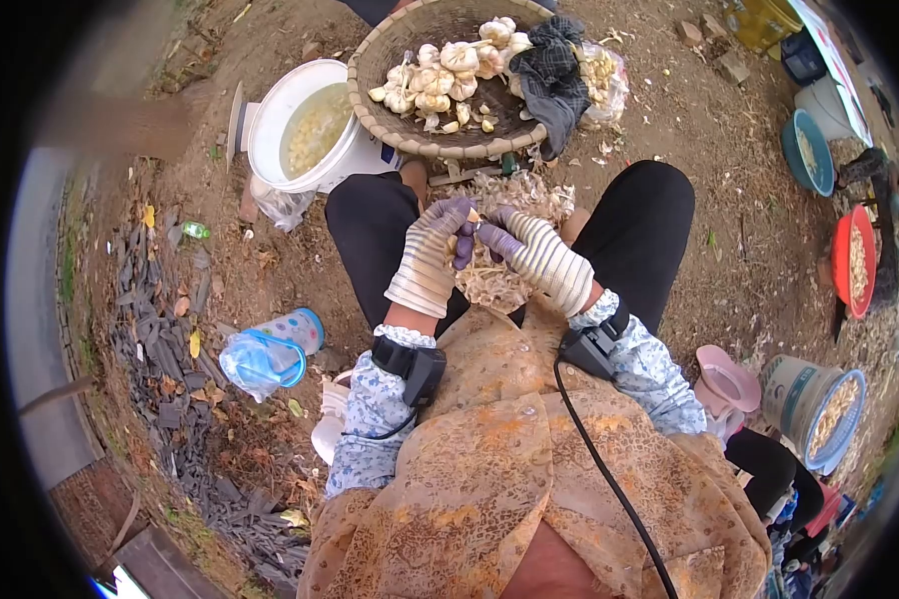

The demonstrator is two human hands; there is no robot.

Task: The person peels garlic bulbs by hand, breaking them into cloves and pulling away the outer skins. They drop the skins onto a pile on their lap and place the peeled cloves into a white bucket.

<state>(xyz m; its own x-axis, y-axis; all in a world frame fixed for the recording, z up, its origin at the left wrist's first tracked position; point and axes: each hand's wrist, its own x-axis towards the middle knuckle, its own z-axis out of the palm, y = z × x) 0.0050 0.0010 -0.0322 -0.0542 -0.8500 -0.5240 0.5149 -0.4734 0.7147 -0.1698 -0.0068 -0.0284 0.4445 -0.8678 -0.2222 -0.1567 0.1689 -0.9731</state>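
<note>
Both my hands wear striped cotton gloves with purple fingertips and meet above my lap. My left hand (431, 250) is closed, pinching a small garlic clove (473, 216) at its fingertips. Against the same clove comes the thumb of my right hand (541, 256), whose fingers are curled shut; whatever lies inside them is hidden. A heap of garlic skins (494, 287) lies below the hands, between my knees. Just beyond, a wide woven basket (368, 113) holds whole garlic bulbs (445, 75), several loose cloves and a dark cloth (551, 72) over its right rim.
Left of the basket stands a white bucket (268, 150) with pale cloves in liquid. A clear cup with a blue rim (292, 344) lies on the ground to the left. At the right are a red basin (842, 262), a teal basin (795, 160) and a bucket of cloves (794, 394).
</note>
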